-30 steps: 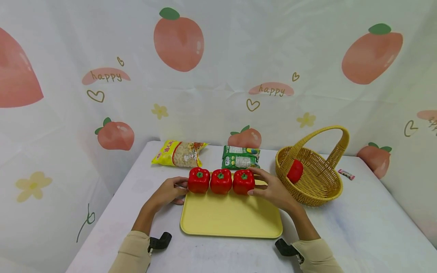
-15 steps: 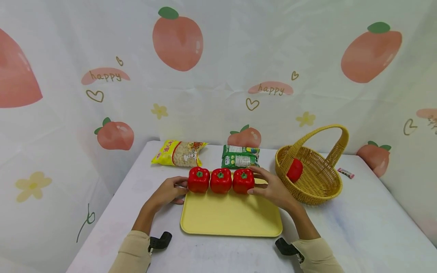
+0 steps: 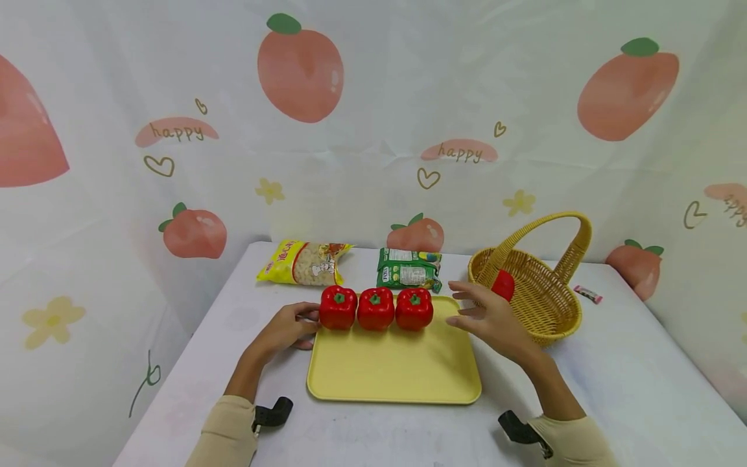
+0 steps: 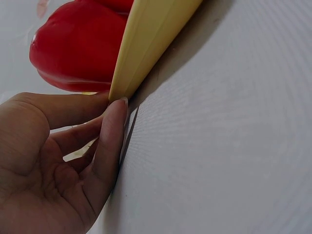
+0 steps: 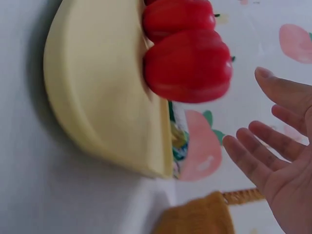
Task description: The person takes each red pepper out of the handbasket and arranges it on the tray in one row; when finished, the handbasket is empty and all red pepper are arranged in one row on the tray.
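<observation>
Three red bell peppers stand in a row along the far side of the yellow tray (image 3: 393,376): a left pepper (image 3: 338,310), a middle one (image 3: 376,311) and a right one (image 3: 414,311). My left hand (image 3: 286,327) is at the tray's left edge beside the left pepper. In the left wrist view its thumb and a finger pinch the tray's rim (image 4: 127,63). My right hand (image 3: 493,321) hovers past the tray's right side, fingers spread and holding nothing. A gap separates it from the right pepper (image 5: 187,68) in the right wrist view.
A wicker basket (image 3: 569,318) with a tall handle stands at the right, with a red item (image 3: 503,285) inside, partly hidden. Behind the tray lie a yellow snack bag (image 3: 303,263) and a green packet (image 3: 408,268). A small pink wrapped piece (image 3: 587,294) lies beyond the basket.
My right hand has let go of the right pepper and moved right, away from it. The left hand and the three peppers have stayed in place.
</observation>
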Available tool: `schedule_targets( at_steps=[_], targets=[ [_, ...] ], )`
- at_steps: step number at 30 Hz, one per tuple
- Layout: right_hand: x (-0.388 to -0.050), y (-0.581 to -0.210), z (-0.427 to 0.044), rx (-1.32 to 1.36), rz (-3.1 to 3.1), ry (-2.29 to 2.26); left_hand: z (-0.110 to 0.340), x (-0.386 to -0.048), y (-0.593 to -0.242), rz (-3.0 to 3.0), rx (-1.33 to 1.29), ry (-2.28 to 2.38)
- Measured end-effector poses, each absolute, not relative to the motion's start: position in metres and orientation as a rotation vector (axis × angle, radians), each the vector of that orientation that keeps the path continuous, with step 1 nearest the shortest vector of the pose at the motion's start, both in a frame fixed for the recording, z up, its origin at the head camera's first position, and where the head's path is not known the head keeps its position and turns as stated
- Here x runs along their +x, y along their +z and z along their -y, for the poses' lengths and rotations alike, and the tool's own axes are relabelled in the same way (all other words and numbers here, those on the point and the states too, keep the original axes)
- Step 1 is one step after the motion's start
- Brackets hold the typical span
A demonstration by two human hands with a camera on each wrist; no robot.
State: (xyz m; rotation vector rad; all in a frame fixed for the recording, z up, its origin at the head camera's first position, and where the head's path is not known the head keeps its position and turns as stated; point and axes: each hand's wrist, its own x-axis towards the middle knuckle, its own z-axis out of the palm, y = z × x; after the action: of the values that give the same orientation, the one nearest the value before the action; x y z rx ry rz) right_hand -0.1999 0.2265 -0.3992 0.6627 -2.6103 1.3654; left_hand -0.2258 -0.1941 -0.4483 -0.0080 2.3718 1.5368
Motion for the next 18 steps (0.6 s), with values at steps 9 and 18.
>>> schedule_targets(
  at_steps=[9,18],
  targets=[
    [-0.187,-0.374,-0.264,0.663,2.564,1.084,0.195,-0.226,-0.449,-2.375,0.008,1.541],
    [-0.189,-0.358,-0.301,0.571,2.578,1.119,0.195,-0.226,-0.45,-2.355,0.016,1.56]
  ],
)
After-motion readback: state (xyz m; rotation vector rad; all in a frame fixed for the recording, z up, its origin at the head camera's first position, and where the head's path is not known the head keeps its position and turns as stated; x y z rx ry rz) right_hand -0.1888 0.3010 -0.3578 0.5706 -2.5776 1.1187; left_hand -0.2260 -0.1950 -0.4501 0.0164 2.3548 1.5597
